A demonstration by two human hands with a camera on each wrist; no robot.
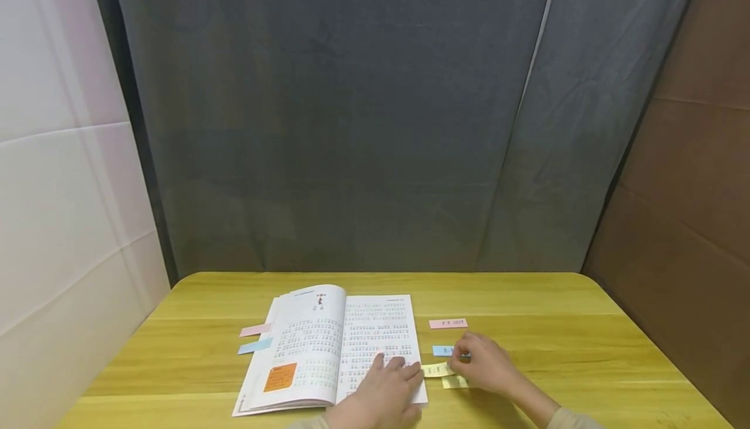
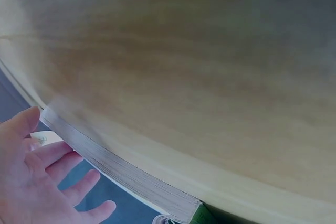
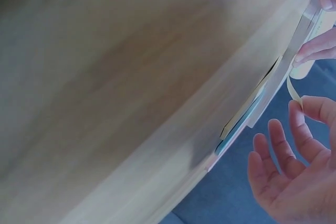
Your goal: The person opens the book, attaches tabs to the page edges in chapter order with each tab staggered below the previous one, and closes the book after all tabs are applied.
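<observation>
The yellow note (image 1: pixel 438 370) lies on the worktop (image 1: pixel 527 299) at the book's (image 1: pixel 334 344) right edge, at about 3 o'clock from the lower page. The right hand (image 1: pixel 486 365) pinches its end between thumb and forefinger. The left hand (image 1: pixel 383 393) lies flat with straight fingers on the right page, holding it down. The step appears to be fixing this note to the page edge; next it likely needs aligning and pressing. More notes lie at 3 and 9 o'clock from the book.

Far half and right side of the yellow wooden table (image 1: pixel 527 299) are open for passage. Open white paperback book (image 1: pixel 328 344) blocks centre-left; coloured paper sticky strips (image 1: pixel 448 323) lie scattered beside it.
</observation>
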